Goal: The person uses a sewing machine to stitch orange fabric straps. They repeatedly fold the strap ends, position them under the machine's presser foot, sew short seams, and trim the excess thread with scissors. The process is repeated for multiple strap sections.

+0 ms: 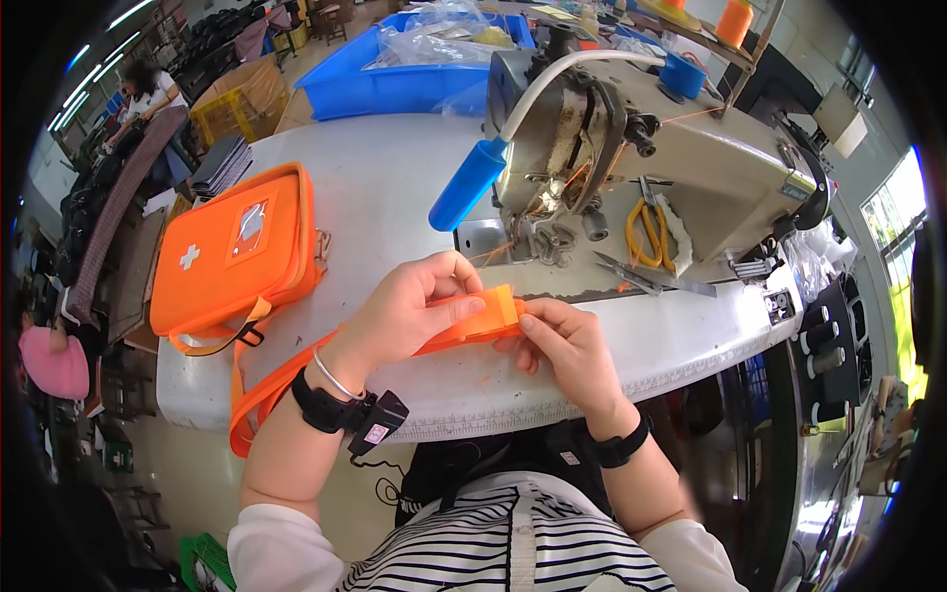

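Observation:
Both hands hold an orange webbing strap (481, 318) just in front of the sewing machine's needle area. My left hand (422, 301) pinches its folded part between thumb and fingers. At the right end of the fold, my right hand (567, 347) grips the strap with thumb and forefinger. From there the strap trails down left in a long loop over the table's front edge. To the left lies an orange first-aid bag (207, 257) with a white cross and a clear window. The sewing machine (592, 128) stands beyond my hands, its light on near the needle.
On the machine bed lie metal rings (552, 242), yellow-handled scissors (649, 232) and thread snips (631, 274). A blue lamp or handle (469, 185) hangs from a white flexible arm. Behind stands a blue bin (395, 84) with plastic bags. Another person (153, 94) sits far left.

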A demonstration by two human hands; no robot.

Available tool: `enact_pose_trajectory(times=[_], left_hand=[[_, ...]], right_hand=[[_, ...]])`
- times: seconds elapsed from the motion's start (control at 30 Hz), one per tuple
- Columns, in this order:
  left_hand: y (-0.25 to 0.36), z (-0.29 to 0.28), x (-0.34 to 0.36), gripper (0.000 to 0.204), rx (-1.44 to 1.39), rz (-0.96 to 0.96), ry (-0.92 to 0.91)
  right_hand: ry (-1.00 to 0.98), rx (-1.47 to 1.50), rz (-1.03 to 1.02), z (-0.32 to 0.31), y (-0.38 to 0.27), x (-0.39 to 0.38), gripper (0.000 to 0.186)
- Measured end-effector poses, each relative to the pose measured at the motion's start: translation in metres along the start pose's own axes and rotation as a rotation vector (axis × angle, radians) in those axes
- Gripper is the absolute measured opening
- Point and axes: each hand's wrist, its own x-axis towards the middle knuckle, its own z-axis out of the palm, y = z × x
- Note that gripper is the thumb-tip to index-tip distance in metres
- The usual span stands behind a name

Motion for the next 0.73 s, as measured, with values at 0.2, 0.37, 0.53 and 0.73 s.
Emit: enact_pose_trajectory(times=[0.2,0.37,0.53,0.73], left_hand=[[0.000,0.005,0.001,0.009,0.054,-0.011,-0.015],[-0.003,0.003,0.000,0.009,0.012,-0.029,-0.066],[-0.008,0.001,0.003,0.008,0.058,0.001,-0.116],[0.006,-0.001,-0.003,0.014,0.230,0.010,-0.141]], right_hand=[[-0.005,0.023,0.008,0.000,0.000,0.000,0.025],[0.004,-0.003,0.011,0.000,0.001,0.001,0.024],[0.009,0.005,0.005,-0.001,0.001,0.000,0.024],[-0.009,-0.037,0.034,-0.001,0.004,0.003,0.025]])
